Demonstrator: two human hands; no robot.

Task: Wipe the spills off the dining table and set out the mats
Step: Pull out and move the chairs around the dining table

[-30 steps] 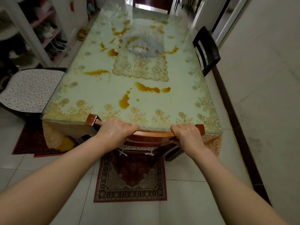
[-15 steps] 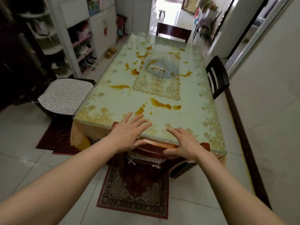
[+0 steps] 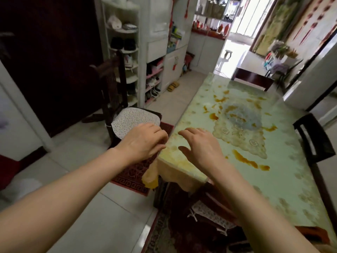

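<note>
The dining table (image 3: 284, 181) has a glass top over a pale green and gold floral cloth, and it runs from the near right toward the far doorway. Orange-brown spills (image 3: 248, 161) lie across it in streaks and blots, with more around the lace centrepiece (image 3: 242, 125). My left hand (image 3: 144, 141) hovers beside the table's near left corner with its fingers loosely curled and nothing in it. My right hand (image 3: 202, 147) floats just over the same corner, fingers spread and empty. No cloth or mats are in sight.
A dark wooden chair with a dotted cushion (image 3: 135, 119) stands left of the table on a red rug (image 3: 138, 172). Another cushioned chair (image 3: 209, 214) is tucked under the near end. A black chair (image 3: 313, 137) stands at the right side. Shoe shelves (image 3: 127, 57) line the left wall.
Both hands let go of the near chair's back rail and lifted over the table's edge. My view has swung left and up, toward the table's left corner and the shelves.
</note>
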